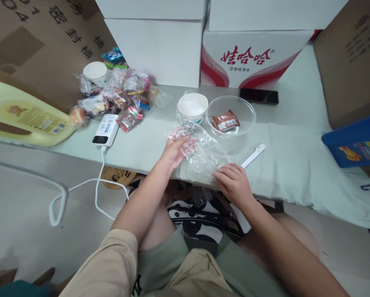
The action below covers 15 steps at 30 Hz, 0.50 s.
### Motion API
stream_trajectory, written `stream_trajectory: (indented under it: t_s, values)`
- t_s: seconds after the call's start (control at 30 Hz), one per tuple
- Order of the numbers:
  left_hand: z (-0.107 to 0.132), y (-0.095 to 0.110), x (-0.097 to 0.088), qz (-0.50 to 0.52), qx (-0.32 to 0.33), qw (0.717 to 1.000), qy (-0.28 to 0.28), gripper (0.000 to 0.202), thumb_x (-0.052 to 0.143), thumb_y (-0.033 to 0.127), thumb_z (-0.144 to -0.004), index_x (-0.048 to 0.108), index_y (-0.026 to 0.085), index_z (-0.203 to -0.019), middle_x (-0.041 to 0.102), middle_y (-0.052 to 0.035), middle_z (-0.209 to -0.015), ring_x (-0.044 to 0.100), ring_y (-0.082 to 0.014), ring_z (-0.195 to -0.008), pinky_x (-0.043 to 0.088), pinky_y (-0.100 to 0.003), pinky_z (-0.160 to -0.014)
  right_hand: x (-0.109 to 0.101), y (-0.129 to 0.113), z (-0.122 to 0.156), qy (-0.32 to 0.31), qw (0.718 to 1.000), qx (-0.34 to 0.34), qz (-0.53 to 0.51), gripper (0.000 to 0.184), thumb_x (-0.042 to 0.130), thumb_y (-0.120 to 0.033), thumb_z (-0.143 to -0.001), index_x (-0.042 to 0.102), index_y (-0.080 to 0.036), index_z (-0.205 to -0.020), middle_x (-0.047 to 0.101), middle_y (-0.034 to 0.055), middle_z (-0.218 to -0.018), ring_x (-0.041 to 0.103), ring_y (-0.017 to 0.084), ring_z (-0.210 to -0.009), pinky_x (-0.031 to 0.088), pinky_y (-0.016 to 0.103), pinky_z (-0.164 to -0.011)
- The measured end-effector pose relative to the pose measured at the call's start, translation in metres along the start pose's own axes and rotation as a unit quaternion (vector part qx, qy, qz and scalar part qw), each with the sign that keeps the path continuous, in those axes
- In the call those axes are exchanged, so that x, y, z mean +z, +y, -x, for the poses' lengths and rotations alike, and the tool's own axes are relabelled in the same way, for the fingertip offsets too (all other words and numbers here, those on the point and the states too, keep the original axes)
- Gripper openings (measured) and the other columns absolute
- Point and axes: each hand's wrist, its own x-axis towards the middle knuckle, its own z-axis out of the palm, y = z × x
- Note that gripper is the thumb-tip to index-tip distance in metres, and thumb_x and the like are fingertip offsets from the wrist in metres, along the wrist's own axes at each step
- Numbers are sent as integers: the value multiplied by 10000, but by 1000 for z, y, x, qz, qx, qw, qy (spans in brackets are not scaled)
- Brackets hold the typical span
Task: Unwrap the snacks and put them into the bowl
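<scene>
Clear film: at nr edge of surface, btwn both hands, crumpled; upper end reaches paper bowl, can't tell if touching or just beside
L hand: fingers closed on film's upper L part, thumb over top, film bunched round fingertips
R hand: fingertips at film's lower R edge, back of hand up; thumb hidden, can't tell if pinching or merely resting
Hands: apart from each other, film spanning the gap
Film step: judged mid-handling, both hands on it, poss. being opened out; not yet smooth
Next film move: judged to call for light pinch at two separate edges, as film looks thin & liable to cling to itself; sure R hold wld help; paper bowl cld shift if film snags
Clear bowl: just R of paper bowl, holds brown packet, no hand on it
White strip: lower end nr R fingers, contact unclear
Phone: behind & R of clear bowl
</scene>
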Motion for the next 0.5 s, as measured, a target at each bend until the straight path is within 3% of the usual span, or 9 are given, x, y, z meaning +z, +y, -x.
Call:
stream_trajectory:
  t_s: [0.2,0.33,0.43,0.5]
  values:
    - [-3,5,-6,13,6,1000,3,540,822,154,-609,518,249,-1045,675,51,-804,742,-197,-816,574,-329,-785,-11,0,-1,94,995,19,-29,260,573,-93,-910,707,-282,-1027,739,28,-880,670,198,-913,453,386,-922]
    - [-4,6,-6,14,9,1000,8,512,801,160,-626,505,252,-1033,676,53,-787,736,-184,-799,569,-315,-786,-14,-2,0,123,991,20,-39,292,567,-100,-905,712,-315,-1039,734,23,-863,676,193,-845,475,377,-840]
    - [-5,5,-5,20,10,1000,2,496,776,144,-633,508,249,-1037,670,56,-759,737,-186,-791,570,-296,-748,-17,-2,0,89,995,9,-35,242,576,-109,-896,715,-291,-974,736,24,-845,664,182,-807,458,361,-799]
    - [-4,5,-5,20,9,1000,-8,523,762,120,-623,520,250,-1067,672,53,-772,744,-194,-802,564,-269,-695,-21,-1,1,-5,996,-15,-83,229,562,-123,-900,717,-273,-978,745,25,-841,663,171,-771,455,340,-752]
